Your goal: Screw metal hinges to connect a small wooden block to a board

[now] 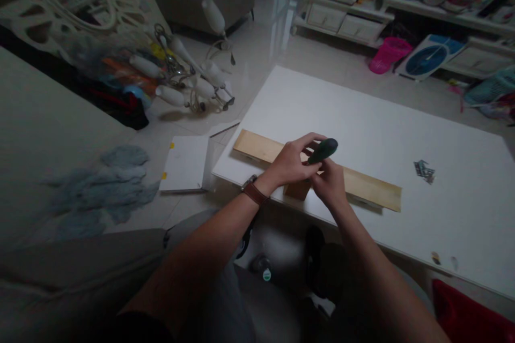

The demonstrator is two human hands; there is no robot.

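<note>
A long light wooden plank lies on a big white board on the floor. Over the plank's middle, my left hand and my right hand are together around a screwdriver with a dark green handle. My right hand is closed on the handle's lower part; my left hand's fingers curl over it from the left. A small wooden block sits under my hands at the plank's near edge. My left wrist wears a brown strap watch.
A small pile of dark screws lies on the board to the right. A white box panel and a chandelier lie on the floor at left. A pink basket and a fan stand at the back. Red cloth shows bottom right.
</note>
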